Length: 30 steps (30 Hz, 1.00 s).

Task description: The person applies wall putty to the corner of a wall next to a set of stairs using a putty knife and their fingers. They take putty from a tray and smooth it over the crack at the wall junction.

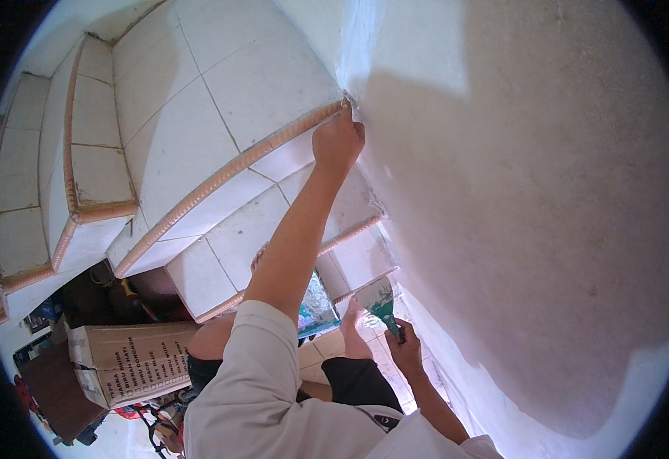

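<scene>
Below the left hand [338, 144], curled with contents unclear, a scraper [381, 305] is held blade up-left by the right hand [405, 350].

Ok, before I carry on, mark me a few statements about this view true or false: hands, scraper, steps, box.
1. The left hand is at the edge of a tiled step, next to the wall. True.
2. The right hand holds a scraper. True.
3. The right hand is higher in the view than the left. False: it is well below it.
4. The steps have orange-brown trim along their front edges. True.
5. The cardboard box is right of the scraper in the view. False: the box is to its left, in the lower left.
</scene>
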Tool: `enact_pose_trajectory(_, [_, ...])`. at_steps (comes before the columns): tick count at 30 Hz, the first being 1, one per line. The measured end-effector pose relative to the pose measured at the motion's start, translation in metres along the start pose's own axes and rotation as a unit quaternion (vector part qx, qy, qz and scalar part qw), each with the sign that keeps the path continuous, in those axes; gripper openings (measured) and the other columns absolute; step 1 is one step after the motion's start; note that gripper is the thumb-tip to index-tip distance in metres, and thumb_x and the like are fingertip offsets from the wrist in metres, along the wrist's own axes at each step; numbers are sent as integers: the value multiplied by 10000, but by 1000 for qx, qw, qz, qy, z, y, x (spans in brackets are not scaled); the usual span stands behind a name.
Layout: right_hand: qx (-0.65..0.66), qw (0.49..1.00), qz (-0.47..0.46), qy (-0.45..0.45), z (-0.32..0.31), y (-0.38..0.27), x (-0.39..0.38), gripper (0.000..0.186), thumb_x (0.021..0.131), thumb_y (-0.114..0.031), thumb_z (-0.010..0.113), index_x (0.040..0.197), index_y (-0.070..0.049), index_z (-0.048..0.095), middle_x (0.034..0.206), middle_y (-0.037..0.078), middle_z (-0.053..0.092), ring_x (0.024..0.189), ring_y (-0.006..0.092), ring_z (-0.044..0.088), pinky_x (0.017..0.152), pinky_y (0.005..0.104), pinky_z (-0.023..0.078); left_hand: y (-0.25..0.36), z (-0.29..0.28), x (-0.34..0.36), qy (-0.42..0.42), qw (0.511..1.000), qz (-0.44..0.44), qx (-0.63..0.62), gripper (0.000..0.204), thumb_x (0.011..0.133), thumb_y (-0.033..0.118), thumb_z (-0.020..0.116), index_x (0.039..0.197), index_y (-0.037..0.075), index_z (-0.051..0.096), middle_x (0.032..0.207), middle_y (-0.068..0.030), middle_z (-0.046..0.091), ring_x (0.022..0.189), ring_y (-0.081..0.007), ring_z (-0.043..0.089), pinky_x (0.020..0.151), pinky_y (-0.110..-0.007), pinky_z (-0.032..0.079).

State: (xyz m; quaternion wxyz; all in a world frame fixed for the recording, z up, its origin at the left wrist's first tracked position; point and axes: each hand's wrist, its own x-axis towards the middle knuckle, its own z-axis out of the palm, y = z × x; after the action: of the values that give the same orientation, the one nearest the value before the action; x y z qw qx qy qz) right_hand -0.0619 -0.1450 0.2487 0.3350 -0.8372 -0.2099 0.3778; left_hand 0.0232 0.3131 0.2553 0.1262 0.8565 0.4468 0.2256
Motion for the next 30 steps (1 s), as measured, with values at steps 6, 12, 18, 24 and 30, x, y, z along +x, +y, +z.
enact_pose_trajectory(6, [-18,999,30,-16,3,-5,-2,360,873,-203,677,1174,-48,553,728,93,624,636,191,595,603,341,485,-13,4,2,-10,1000,15,21,522,841,247,558,1316,34,512,714,-123,672,628,-289,664,573,-440,536])
enact_pose_trajectory(12, [8,1000,21,-9,7,-4,-2,345,874,-185,686,1161,-38,564,713,36,582,635,109,510,593,276,446,5,-1,-23,-138,989,-14,44,567,878,260,545,1402,75,434,719,-127,673,657,-283,673,595,-440,540])
enact_pose_trajectory(18, [-20,1000,11,-19,3,-11,0,369,882,-229,667,1178,-45,547,729,88,616,639,191,586,616,337,485,-15,45,-66,-105,987,-76,-100,542,867,222,526,1388,90,454,780,-151,669,663,-269,669,577,-427,524])
enact_pose_trajectory(24, [-29,999,34,-23,1,-8,0,362,882,-225,665,1179,-55,548,715,82,600,637,190,578,610,349,477,-32,72,-73,-151,614,-433,-642,212,867,172,512,1074,138,485,637,-1,480,440,-115,422,399,-272,351])
enact_pose_trajectory(30, [-26,999,35,-16,2,6,-3,355,879,-223,671,1172,-62,552,711,95,600,633,208,583,610,355,478,-32,73,-60,-168,559,-428,-690,76,850,148,493,859,153,417,623,29,413,432,-68,332,391,-239,238])
